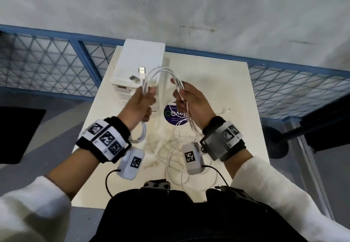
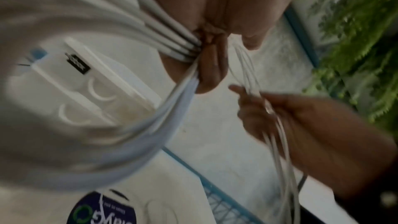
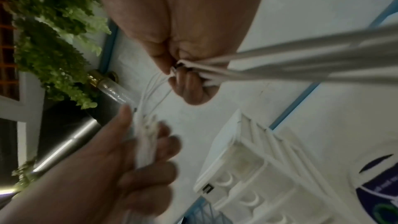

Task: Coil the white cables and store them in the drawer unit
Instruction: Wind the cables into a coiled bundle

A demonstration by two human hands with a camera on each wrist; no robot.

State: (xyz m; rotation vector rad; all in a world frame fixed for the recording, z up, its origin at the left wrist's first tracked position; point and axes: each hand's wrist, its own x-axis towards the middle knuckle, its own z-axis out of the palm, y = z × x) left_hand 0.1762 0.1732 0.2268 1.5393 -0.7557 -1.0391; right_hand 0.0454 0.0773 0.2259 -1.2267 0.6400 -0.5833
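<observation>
Both hands hold one bundle of several white cables above the table. My left hand grips one end of the bundle, with USB plugs sticking up past the fingers and a loop hanging below the wrist. My right hand grips the other side, strands trailing down past its wrist. The cables arch between the two hands. The white drawer unit stands at the table's far left, just behind the left hand; its drawer fronts look closed. Left wrist view: cables pinched in the fingers.
More loose white cable lies tangled on the white table below the hands. A round dark blue sticker sits mid-table. A blue mesh railing runs behind the table, and a dark post base stands at right.
</observation>
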